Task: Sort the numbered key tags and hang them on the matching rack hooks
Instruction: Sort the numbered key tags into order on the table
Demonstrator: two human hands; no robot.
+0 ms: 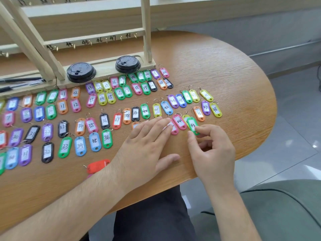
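ok so my right hand (212, 150) has the green tag 43 (192, 125) pinched by its near end between thumb and forefinger, just beside the pink 44 tag (179, 121). My left hand (147, 141) is lying flat and open on the bench (225, 66), fingers straight over a couple of tags left of that one. The tag's long axis points away from me, ring end far. Hook 43 (56, 48) on the rack (97, 40) sits well up and left of both hands, so I reckon the right has to cross over the left
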